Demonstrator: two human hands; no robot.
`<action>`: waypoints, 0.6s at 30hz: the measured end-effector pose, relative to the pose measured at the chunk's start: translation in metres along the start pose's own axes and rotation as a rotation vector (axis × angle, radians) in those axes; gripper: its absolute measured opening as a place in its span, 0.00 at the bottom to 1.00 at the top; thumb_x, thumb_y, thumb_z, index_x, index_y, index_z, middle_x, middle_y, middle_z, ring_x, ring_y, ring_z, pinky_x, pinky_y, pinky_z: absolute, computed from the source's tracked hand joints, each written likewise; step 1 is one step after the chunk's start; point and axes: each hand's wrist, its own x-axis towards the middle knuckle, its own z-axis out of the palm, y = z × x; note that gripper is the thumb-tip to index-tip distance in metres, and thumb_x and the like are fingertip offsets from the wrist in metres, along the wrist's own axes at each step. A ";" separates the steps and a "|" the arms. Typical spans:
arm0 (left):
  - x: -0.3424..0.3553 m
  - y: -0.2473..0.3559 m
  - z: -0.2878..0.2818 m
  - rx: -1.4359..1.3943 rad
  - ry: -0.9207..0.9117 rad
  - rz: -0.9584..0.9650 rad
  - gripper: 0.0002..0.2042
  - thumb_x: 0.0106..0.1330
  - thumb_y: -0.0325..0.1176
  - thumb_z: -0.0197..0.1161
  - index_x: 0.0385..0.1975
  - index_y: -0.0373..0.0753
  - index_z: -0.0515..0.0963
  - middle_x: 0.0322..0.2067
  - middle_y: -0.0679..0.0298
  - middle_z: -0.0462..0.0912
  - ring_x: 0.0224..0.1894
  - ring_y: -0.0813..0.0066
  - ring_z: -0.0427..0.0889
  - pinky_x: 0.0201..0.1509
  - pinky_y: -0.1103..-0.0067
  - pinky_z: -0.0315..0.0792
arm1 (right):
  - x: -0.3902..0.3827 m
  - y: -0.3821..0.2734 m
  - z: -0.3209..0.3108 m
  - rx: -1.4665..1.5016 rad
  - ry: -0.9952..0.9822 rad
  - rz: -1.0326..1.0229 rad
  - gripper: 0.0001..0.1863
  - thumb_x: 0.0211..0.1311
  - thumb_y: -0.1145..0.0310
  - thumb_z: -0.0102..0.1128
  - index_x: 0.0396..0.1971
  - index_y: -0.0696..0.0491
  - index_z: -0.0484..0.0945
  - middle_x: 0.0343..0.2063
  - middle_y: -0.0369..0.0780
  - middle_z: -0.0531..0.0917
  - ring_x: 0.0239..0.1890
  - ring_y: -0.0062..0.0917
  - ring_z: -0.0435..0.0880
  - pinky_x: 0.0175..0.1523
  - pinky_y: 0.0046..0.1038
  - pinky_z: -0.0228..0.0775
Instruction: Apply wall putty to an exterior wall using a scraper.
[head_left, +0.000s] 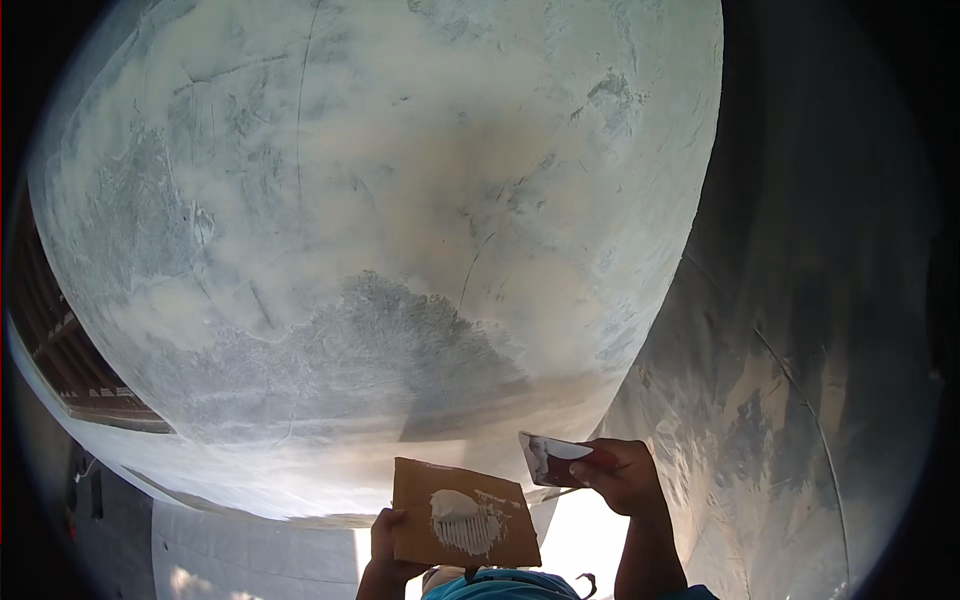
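My left hand (386,541) grips the left edge of a flat brown board (414,508), which looks like cardboard. A patch of whitish paste (466,521) lies on the board, with comb-like ridges in part of it. In my right hand (630,478) is a putty knife (543,458) with a red handle, its blade smeared white. The blade is held just above and right of the board, apart from it. Ahead rises a large curved surface (420,180), coated in patchy white and grey, with thin cracks and rough spots. Neither hand touches it.
At the right hangs a dark, wrinkled sheet (800,400) lit in patches. On the left, a brown ribbed panel (85,365) shows beyond the curved surface's edge. Pale sheeting (250,555) lies below. A blue garment (500,585) is at the bottom.
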 end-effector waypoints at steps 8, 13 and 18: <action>-0.025 0.047 -0.019 0.081 0.049 0.008 0.37 0.60 0.50 0.51 0.66 0.32 0.62 0.57 0.46 0.75 0.55 0.46 0.79 0.56 0.52 0.76 | 0.068 -0.124 0.025 -0.799 0.642 -0.631 0.21 0.53 0.75 0.68 0.49 0.51 0.84 0.43 0.40 0.88 0.35 0.30 0.84 0.43 0.29 0.77; -0.042 0.066 -0.019 0.100 0.035 -0.030 0.37 0.60 0.50 0.51 0.67 0.33 0.61 0.57 0.46 0.74 0.56 0.46 0.78 0.57 0.50 0.74 | 0.108 -0.143 0.050 -1.073 0.881 -0.659 0.27 0.50 0.74 0.68 0.56 0.51 0.81 0.51 0.38 0.85 0.41 0.27 0.81 0.50 0.29 0.72; -0.055 0.081 -0.030 0.170 0.050 -0.030 0.37 0.60 0.50 0.50 0.67 0.33 0.61 0.58 0.46 0.74 0.57 0.46 0.77 0.58 0.49 0.73 | 0.137 -0.132 0.082 -1.130 0.977 -0.687 0.29 0.51 0.72 0.67 0.58 0.53 0.78 0.54 0.40 0.83 0.46 0.27 0.80 0.52 0.29 0.70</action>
